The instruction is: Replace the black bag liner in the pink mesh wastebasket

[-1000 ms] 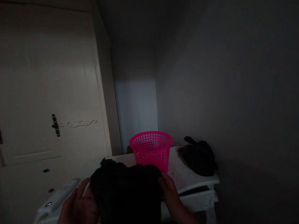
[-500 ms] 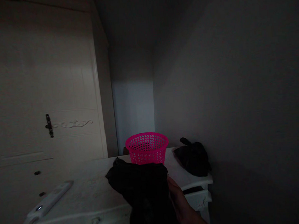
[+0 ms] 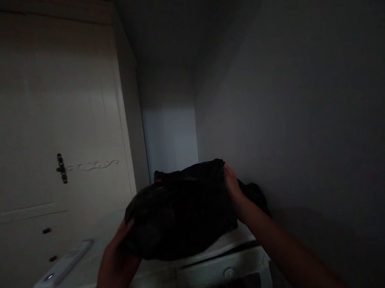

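Observation:
The room is very dark. Both my hands hold up a bundled black garment point(image 3: 180, 210) above the white cabinet top point(image 3: 218, 244). My left hand point(image 3: 119, 248) grips its near left edge from below. My right hand point(image 3: 233, 188) grips its far right corner, arm stretched forward. The garment hides the pink basket seen earlier; only a tiny pink spot shows at its top left. Another dark bundle point(image 3: 256, 194) lies behind my right hand on the cabinet, against the wall.
A white remote-like device point(image 3: 61, 267) lies on the cabinet's left part. A tall white wardrobe point(image 3: 48, 126) with a dark handle point(image 3: 61, 168) stands at left. A grey wall runs along the right. The cabinet front has a drawer knob point(image 3: 228, 272).
The black garment has been lifted and moved forward, now covering the pink basket. My left hand, out of view half a second ago, is back on the garment.

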### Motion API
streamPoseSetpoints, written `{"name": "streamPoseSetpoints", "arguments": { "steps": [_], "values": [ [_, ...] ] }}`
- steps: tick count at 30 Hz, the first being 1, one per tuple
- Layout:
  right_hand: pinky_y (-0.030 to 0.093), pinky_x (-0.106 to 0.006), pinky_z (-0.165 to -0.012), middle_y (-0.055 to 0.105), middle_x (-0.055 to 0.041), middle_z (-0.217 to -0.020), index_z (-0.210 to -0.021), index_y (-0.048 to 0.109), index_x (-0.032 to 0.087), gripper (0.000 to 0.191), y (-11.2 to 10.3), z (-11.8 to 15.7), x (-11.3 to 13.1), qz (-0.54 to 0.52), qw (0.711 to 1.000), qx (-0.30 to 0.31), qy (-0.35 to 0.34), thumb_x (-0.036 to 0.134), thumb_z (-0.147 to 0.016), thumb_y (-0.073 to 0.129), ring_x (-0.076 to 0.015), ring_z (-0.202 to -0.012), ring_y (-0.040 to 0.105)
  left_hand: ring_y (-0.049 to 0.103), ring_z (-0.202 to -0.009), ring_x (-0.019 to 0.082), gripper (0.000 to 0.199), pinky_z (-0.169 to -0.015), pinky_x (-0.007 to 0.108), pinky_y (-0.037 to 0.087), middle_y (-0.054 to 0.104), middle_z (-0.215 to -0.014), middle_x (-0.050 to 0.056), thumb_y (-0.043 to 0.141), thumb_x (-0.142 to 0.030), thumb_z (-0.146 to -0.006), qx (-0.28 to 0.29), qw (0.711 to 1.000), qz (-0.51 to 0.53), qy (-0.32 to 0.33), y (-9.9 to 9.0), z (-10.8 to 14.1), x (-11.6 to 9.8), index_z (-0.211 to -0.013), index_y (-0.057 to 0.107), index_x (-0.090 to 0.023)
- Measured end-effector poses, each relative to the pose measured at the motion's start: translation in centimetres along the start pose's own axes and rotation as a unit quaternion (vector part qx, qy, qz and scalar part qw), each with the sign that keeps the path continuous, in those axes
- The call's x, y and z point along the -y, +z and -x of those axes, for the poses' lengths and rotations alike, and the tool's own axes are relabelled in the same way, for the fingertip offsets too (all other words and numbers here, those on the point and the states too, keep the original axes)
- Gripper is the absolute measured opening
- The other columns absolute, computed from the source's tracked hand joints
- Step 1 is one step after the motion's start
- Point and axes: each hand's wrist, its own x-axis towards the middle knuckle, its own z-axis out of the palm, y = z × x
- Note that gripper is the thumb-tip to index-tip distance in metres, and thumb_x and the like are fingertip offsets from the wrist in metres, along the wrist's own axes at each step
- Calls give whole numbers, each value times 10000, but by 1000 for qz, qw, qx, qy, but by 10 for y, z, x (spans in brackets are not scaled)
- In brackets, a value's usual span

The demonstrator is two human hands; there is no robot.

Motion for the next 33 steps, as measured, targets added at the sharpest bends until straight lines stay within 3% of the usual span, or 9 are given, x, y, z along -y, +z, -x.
{"name": "streamPoseSetpoints", "arguments": {
  "steps": [4, 5, 8, 13, 17, 21, 24, 31, 33],
  "values": [
    [548, -348, -844, 765, -75, -986, -1109, 695, 187, 433, 5, -62, 6, 213, 977, -18, 17, 535, -859, 639, -218, -924, 688, 774, -1032, 271, 545, -912, 373, 654, 808, -1125, 75, 774, -117, -670, 20, 995, -40, 84, 54, -49, -39, -1208, 727, -190],
    [544, -352, -856, 761, -79, -993, -1127, 695, 180, 422, 4, -72, 6, 246, 969, -19, 26, 489, -842, 654, -217, -926, 684, 780, -958, 249, 559, -861, 353, 660, 806, -1074, 73, 754, -84, -647, -10, 992, -66, 109, 61, -62, -41, -1197, 718, -179],
    [529, -370, -940, 755, -82, -1089, -1218, 683, 200, 460, 3, -87, 5, 279, 960, -26, 19, 401, -805, 681, -224, -1009, 677, 768, -916, 225, 659, -812, 360, 656, 778, -1103, 70, 708, -83, -682, -71, 972, -166, 151, 71, -97, -32, -1324, 648, -221],
    [487, -419, -1049, 715, -130, -1297, -1328, 648, 207, 622, 12, -75, -13, 407, 907, 107, 7, 613, -856, 674, -289, -1184, 662, 720, -1117, 253, 895, -912, 383, 623, 692, -1365, 109, 803, -169, -714, 7, 949, -274, 158, 76, -124, -8, -1539, 486, -310],
    [508, -397, -978, 716, -159, -1305, -1523, 456, 215, 852, 18, -68, -26, 557, 811, 179, -17, 373, -771, 824, -323, -1165, 685, 749, -882, 227, 647, -745, 338, 622, 777, -1144, 123, 841, -326, -732, 52, 965, -253, 54, 88, -137, -3, -1344, 661, -222],
    [512, -395, -884, 735, -184, -1218, -1438, 504, 221, 623, 1, -86, -35, 657, 745, 106, -41, 154, -835, 645, -334, -1079, 714, 675, -641, 175, 264, -574, 259, 539, 747, -753, 65, 765, -212, -679, 12, 961, -276, 32, 86, -153, 4, -930, 745, -131],
    [512, -390, -874, 749, -169, -1140, -1264, 604, 210, 471, -24, -105, -50, 628, 776, 65, -11, 150, -800, 650, -327, -1048, 710, 658, -615, 175, 228, -563, 262, 529, 720, -685, 47, 741, -155, -627, 2, 957, -290, 29, 72, -153, 15, -853, 728, -134],
    [558, -337, -881, 784, -96, -1044, -1033, 694, 185, 339, -70, -106, -96, 525, 843, 119, -3, 156, -697, 663, -258, -1003, 711, 724, -1006, 261, 540, -849, 368, 592, 791, -1082, 97, 791, -303, -699, 154, 952, -263, -22, 25, -139, 45, -1223, 706, -208],
    [572, -353, -889, 792, -95, -1031, -1000, 706, 182, 301, -75, -98, -105, 507, 852, 135, 0, 188, -704, 653, -260, -996, 715, 702, -1115, 311, 670, -933, 444, 585, 765, -1201, 130, 804, -383, -729, 170, 938, -300, 21, 13, -143, 60, -1358, 642, -218]
  ]
}}
